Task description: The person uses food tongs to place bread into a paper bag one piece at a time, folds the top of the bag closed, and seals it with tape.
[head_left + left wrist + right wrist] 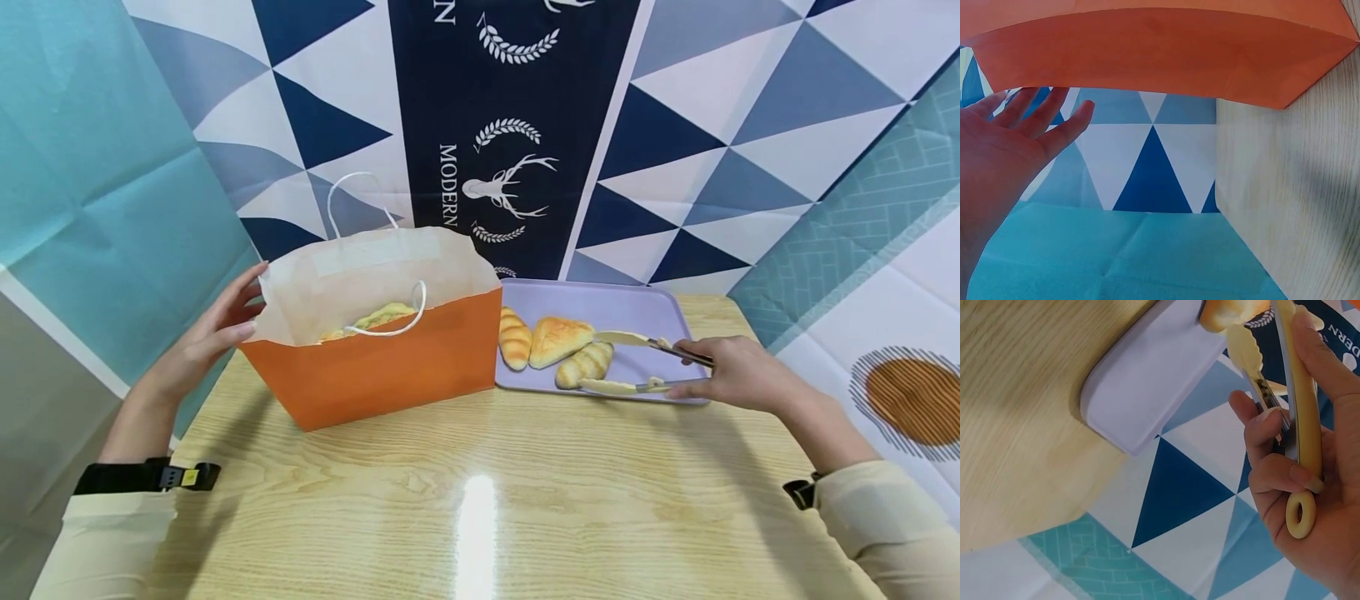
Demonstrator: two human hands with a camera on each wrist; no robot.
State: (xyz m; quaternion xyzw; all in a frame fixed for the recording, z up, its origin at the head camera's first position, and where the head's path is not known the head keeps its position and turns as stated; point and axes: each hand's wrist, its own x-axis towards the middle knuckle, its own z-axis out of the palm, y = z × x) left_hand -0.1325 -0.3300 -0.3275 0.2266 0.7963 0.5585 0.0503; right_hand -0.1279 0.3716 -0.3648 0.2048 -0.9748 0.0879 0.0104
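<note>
"What are the fingers doing?"

"The right hand (738, 375) is curled round the tongs (1307, 431). The left hand (213, 321) has its fingers spread out at the left edge of the orange bag (382, 375) (I can't tell how many of them touch it)."

"Are the tongs hard to hold?"

"I think they're light and springy. The metal could be slippery, so the yellow grips look like the best place to hold."

"What's at their tips?"

"The front roll (585, 365), lying on the purple tray (637, 304). There's a tip on each side, but I can't tell if they squeeze it."

"Is it heavy?"

"Probably light, and maybe squishy. I'd pinch it softly across its fat middle, because a hard pinch could dent it."

"And the bag?"

"It looks like thin paper, so it may bend or tip. I'd steady its side, not the floppy white handle (420, 312)."

"What's further out?"

"A triangle bread (561, 340) and a stripy bread (514, 340), then the wooden table (480, 450) under it all."
</note>
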